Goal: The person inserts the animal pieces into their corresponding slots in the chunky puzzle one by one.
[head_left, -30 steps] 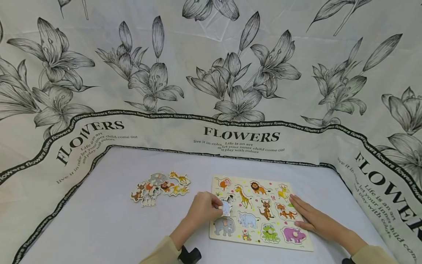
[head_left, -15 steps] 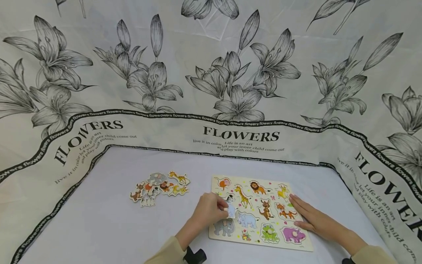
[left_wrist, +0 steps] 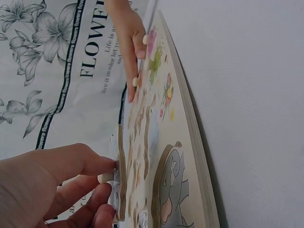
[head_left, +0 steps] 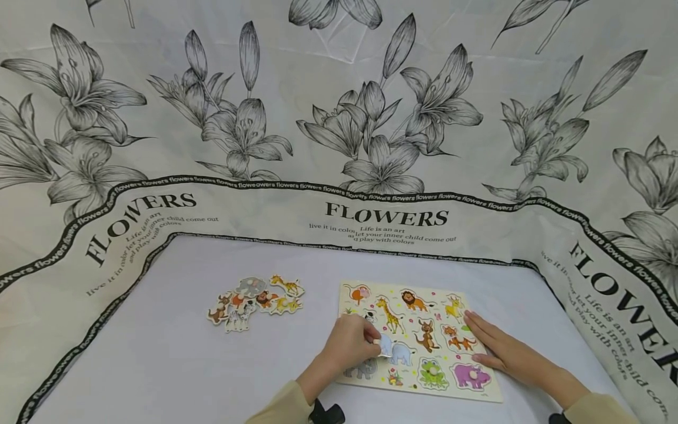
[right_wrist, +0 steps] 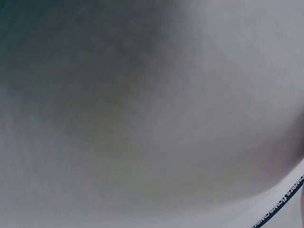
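Note:
My left hand (head_left: 348, 341) pinches a light blue animal puzzle piece (head_left: 385, 346) by its small wooden knob (left_wrist: 105, 177). In the left wrist view the piece (left_wrist: 121, 178) stands edge-on, close over the wooden puzzle board (left_wrist: 194, 142). From the head view it overlaps the left side of the printed light blue rhino (head_left: 402, 354). The fingers partly hide the zebra and grey elephant (head_left: 360, 371) pictures. My right hand (head_left: 500, 350) lies with straight fingers on the board's right edge. A frog piece (head_left: 434, 374) and a purple hippo piece (head_left: 471, 377), both knobbed, sit in the board's front row.
Left of the board lies a loose pile of animal pieces, among them a zebra (head_left: 237, 318), a giraffe (head_left: 287, 285) and a grey elephant (head_left: 252, 287). A flower-printed cloth (head_left: 386, 159) rises behind the white tabletop (head_left: 159, 353). The right wrist view is mostly blurred pale surface.
My left hand has carried the light blue piece right and slightly toward me, from over the zebra picture to the rhino picture. My right hand stays on the board's edge.

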Available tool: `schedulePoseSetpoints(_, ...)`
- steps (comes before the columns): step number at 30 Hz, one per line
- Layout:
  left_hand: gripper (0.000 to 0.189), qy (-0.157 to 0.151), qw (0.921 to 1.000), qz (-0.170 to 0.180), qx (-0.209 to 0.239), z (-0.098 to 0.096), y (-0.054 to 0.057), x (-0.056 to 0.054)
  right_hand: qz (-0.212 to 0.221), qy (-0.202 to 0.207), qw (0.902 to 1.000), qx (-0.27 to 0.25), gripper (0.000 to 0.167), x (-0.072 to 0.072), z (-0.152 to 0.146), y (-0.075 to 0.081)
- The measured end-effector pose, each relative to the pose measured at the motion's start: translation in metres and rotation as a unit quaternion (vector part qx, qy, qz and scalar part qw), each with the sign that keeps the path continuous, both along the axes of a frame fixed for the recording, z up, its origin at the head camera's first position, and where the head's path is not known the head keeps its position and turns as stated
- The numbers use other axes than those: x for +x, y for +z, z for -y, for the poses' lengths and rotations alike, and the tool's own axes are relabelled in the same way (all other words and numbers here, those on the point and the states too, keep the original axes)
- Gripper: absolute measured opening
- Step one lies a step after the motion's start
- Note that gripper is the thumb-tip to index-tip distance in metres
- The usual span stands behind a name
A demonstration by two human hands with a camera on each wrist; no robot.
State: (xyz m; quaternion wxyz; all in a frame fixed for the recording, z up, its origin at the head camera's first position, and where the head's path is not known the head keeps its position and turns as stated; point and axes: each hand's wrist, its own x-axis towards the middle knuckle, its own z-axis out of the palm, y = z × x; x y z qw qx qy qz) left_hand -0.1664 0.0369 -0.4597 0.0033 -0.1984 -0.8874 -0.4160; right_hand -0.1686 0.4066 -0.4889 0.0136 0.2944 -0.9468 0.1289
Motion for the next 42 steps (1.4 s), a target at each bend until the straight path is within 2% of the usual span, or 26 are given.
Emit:
schedulePoseSetpoints(6,0.009,-0.003,0.9998,-0.020,-0.007,-0.012,0.000,0.000,0.012,-0.010,0.9999,0.003,0.072,0.000,0.000,0.000)
schedulePoseSetpoints(12,0.009,-0.002,0.9999,-0.009,-0.005,-0.019,-0.001,0.001,0.001,-0.004,0.9999,0.009,0.072,-0.001,0.000,0.000)
schedulePoseSetpoints(25,0.009,-0.011,0.9995,-0.024,-0.016,-0.032,-0.004,-0.001,0.018,-0.015,0.9997,0.007,0.073,0.000,-0.001,0.001)
schedulePoseSetpoints(33,0.009,-0.026,0.9993,-0.023,-0.016,-0.040,-0.007,-0.003,0.009,-0.009,0.9999,0.008,0.073,0.000,-0.002,0.000)
schedulePoseSetpoints(42,0.007,-0.027,0.9990,-0.023,-0.028,-0.046,-0.010,-0.005,0.006,-0.006,0.9999,0.009,0.072,0.000,-0.002,0.000)
